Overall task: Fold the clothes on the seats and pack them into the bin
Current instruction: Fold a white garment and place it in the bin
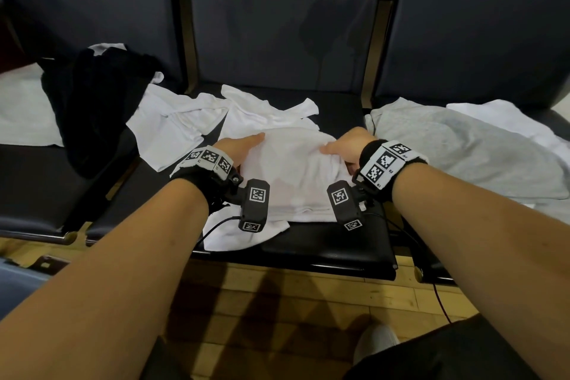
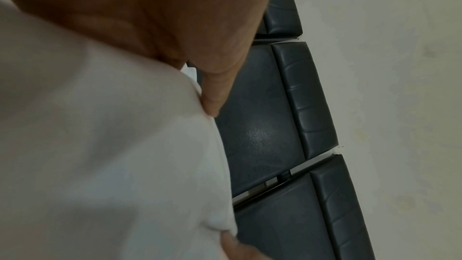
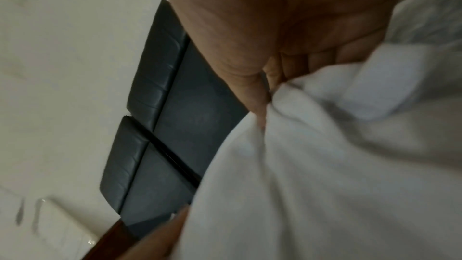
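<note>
A folded white garment [image 1: 293, 170] lies on the middle black seat [image 1: 333, 244]. My left hand [image 1: 243, 146] grips its left side, thumb on top and fingers hidden under the cloth. My right hand [image 1: 347, 146] grips its right side. In the left wrist view the thumb of my left hand [image 2: 212, 90] lies along the white garment [image 2: 112, 145]. The right wrist view shows my right hand [image 3: 275, 27] curled round a bunched edge of the white garment [image 3: 325, 165]. No bin is in view.
Loose white garments [image 1: 175, 126] lie behind the folded one. A black garment [image 1: 92, 108] is heaped on the left seat, and a grey garment [image 1: 456, 145] is spread on the right seat. Dark seat backs [image 1: 283, 15] rise behind; a wooden floor [image 1: 277, 302] lies below.
</note>
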{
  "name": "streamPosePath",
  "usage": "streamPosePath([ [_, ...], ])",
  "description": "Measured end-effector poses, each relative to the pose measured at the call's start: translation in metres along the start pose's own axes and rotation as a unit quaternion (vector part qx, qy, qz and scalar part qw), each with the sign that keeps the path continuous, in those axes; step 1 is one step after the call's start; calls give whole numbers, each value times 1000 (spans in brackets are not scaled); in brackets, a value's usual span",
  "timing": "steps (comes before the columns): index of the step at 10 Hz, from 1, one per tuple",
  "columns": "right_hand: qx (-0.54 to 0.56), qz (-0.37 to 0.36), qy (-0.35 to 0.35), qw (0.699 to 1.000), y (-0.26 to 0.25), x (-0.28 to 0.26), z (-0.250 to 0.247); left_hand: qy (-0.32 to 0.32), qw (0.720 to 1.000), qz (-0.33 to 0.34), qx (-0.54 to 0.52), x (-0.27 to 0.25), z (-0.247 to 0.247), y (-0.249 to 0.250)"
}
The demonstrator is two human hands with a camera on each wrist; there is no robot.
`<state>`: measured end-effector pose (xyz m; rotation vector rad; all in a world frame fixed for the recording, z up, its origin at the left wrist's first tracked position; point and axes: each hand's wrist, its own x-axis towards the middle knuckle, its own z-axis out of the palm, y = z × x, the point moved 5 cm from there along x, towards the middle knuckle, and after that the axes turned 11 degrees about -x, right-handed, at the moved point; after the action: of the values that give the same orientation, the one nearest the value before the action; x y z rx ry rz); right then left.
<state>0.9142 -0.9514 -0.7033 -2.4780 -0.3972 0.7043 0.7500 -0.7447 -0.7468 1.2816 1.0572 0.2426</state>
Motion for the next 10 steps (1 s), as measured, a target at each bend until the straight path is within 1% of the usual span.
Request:
streamPosePath([
  [1,128,-2,-64,990,-4,1,-2,12,1000,-5,-3,1,-3,4],
  [2,90,-8,-84,992,4,6,-4,-21,999,33,8,4,7,9],
  [3,16,26,-23,999,16,-5,-8,-45,996,76,-25,-5,16,19],
  [4,-21,18,-5,1000,18,-9,-6,-68,991,98,-53,-31,25,34],
  [5,76,-5,-13,997,11,-14,-12,-112,982,113,-105,-60,32,56],
  [6,297,-17,-45,954,7,-30,-19,-162,965,125,-163,-88,38,73],
  [7,483,-75,-150,860,-4,-57,-20,-180,955,118,-204,-113,36,83],
  [8,528,-108,-232,810,-16,-83,-16,-178,949,132,-224,-132,21,90],
  [9,527,-122,-245,805,-34,-97,-7,-164,947,136,-241,-146,-3,91],
  [10,495,-142,-240,823,-63,-114,4,-130,946,151,-255,-160,-40,90],
])
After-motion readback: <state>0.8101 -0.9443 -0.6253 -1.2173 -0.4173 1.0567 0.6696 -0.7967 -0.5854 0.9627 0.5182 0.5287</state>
